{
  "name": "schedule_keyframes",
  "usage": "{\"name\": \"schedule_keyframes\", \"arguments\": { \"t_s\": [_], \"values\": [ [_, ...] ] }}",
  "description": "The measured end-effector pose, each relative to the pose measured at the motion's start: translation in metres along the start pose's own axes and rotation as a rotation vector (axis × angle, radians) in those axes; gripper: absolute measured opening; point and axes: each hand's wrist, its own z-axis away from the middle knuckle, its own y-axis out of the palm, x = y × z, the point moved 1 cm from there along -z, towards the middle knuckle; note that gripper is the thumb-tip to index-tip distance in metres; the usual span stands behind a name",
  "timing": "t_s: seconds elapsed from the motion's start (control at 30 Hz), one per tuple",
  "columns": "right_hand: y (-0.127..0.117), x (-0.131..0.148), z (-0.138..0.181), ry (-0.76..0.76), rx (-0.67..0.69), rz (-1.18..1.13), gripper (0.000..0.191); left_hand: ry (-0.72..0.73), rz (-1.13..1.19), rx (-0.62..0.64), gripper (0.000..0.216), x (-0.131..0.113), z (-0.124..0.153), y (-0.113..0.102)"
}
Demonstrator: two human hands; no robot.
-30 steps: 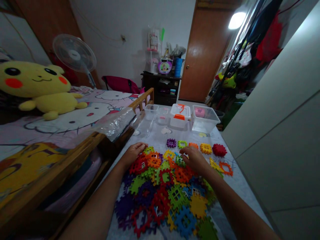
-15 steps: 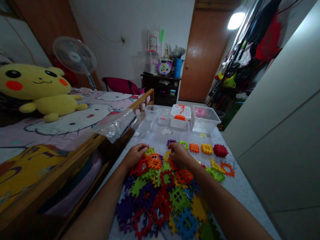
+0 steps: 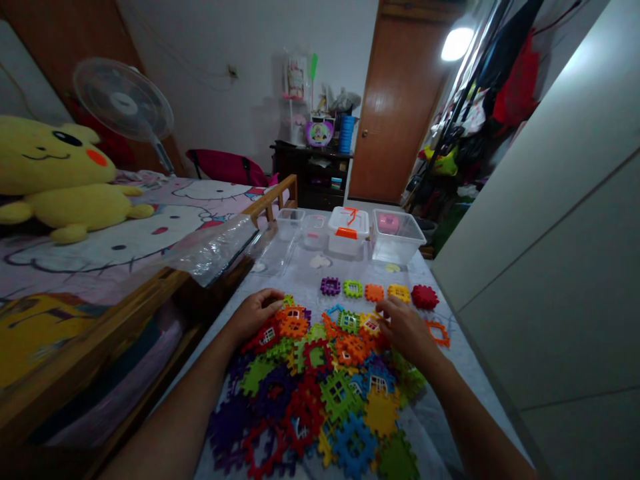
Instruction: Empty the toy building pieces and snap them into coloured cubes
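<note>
My left hand (image 3: 256, 316) rests at the far left edge of a heap of colourful notched plastic building tiles (image 3: 325, 393), fingers loosely bent and apart, touching orange and green tiles. My right hand (image 3: 407, 330) is at the heap's far right side. Its fingertips are closed at the edge of a yellow window tile (image 3: 371, 324); the palm hides part of the grip. A green window tile (image 3: 349, 322) lies just left of it. Beyond my hands runs a row of tiles: purple (image 3: 331, 287), green (image 3: 353, 289), orange (image 3: 374, 293), yellow (image 3: 399, 292) and red (image 3: 425, 297).
Clear plastic boxes stand at the table's far end, one with an orange-handled lid (image 3: 349, 230) and a larger open one (image 3: 397, 237). An orange frame tile (image 3: 438, 333) lies right of my right hand. A wooden bed rail (image 3: 200, 293) borders the left, a pale cabinet (image 3: 540, 267) the right.
My right hand has moved right across the far side of the heap, uncovering blue and green tiles. My left hand stays at the heap's left edge. The view has turned slightly right.
</note>
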Motion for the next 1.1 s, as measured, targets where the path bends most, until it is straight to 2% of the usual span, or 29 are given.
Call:
{"name": "schedule_keyframes", "arguments": {
  "t_s": [0.1, 0.27, 0.37, 0.53, 0.7, 0.8, 0.93, 1.1],
  "values": [
    [0.008, 0.005, 0.008, -0.031, 0.08, -0.055, 0.011, 0.001, -0.016, -0.01, 0.038, -0.006, 0.002, -0.001],
    [0.012, -0.001, 0.011, -0.009, -0.036, -0.055, 0.025, -0.025, -0.01, -0.002, 0.039, -0.014, 0.005, 0.0],
    [0.016, -0.007, 0.011, 0.049, -0.015, -0.025, 0.032, -0.033, -0.007, 0.002, 0.039, -0.015, 0.005, 0.001],
    [0.022, -0.011, 0.008, 0.125, 0.067, 0.006, 0.022, -0.017, -0.026, -0.009, 0.039, -0.016, 0.004, 0.0],
    [0.024, -0.013, 0.006, 0.17, 0.048, -0.026, 0.013, -0.011, -0.065, -0.01, 0.041, -0.016, 0.004, 0.0],
    [0.023, -0.011, 0.007, 0.195, -0.005, -0.085, 0.016, -0.008, -0.051, -0.007, 0.04, -0.013, 0.004, 0.001],
    [0.024, -0.003, 0.009, 0.132, -0.091, -0.13, 0.018, -0.003, -0.046, -0.004, 0.041, -0.011, 0.004, 0.001],
    [0.035, -0.001, 0.009, 0.033, -0.103, -0.01, 0.018, -0.007, -0.034, 0.0, 0.04, -0.015, 0.005, 0.001]
  ]
}}
